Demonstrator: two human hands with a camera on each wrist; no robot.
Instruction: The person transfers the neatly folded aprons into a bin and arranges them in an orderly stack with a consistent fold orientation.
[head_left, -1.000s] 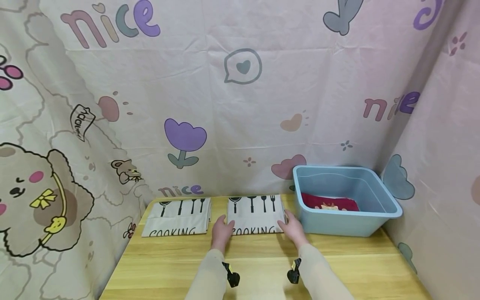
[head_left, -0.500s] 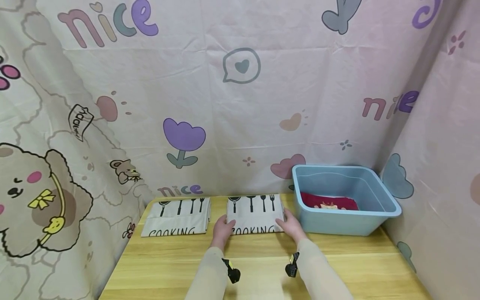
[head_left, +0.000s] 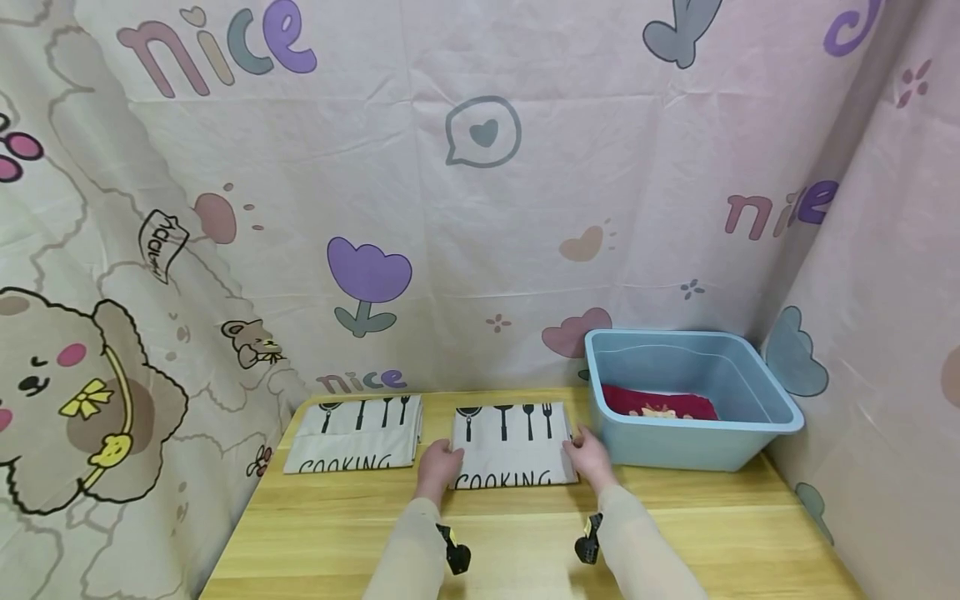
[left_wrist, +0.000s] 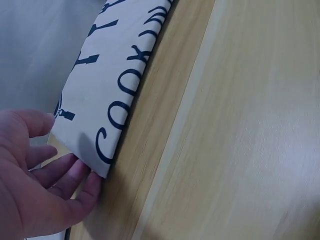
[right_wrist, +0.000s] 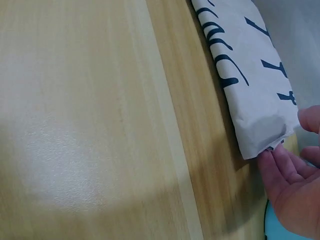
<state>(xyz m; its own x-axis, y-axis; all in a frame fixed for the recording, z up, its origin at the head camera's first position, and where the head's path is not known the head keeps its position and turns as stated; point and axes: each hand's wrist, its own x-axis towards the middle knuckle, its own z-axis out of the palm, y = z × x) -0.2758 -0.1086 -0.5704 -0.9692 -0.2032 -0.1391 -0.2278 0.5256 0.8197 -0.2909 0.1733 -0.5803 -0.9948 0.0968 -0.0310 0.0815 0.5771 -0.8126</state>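
In the head view a folded white cloth [head_left: 513,450] printed with kitchen utensils and "COOKING" lies flat on the wooden table, with a hand at each side. My left hand [head_left: 438,468] is at its left edge; in the left wrist view the fingertips touch that end, and the thumb stands above the fingers. At the right edge is my right hand [head_left: 590,462]. Its fingers [right_wrist: 280,172] reach to the underside of the cloth's end in the right wrist view, while the thumb is raised apart from it. Parts of the fingertips are hidden by the cloth.
A second folded cloth [head_left: 356,437] with the same print lies to the left. Close on the right stands a light blue bin [head_left: 690,450] holding a dark red folded cloth [head_left: 660,406]. A patterned curtain [head_left: 480,233] hangs behind the table [head_left: 517,550].
The middle cloth has shifted toward me and slightly right. My thumbs, which lay over its top half a second ago, have drawn back to its side edges. The bin and left cloth stayed put.
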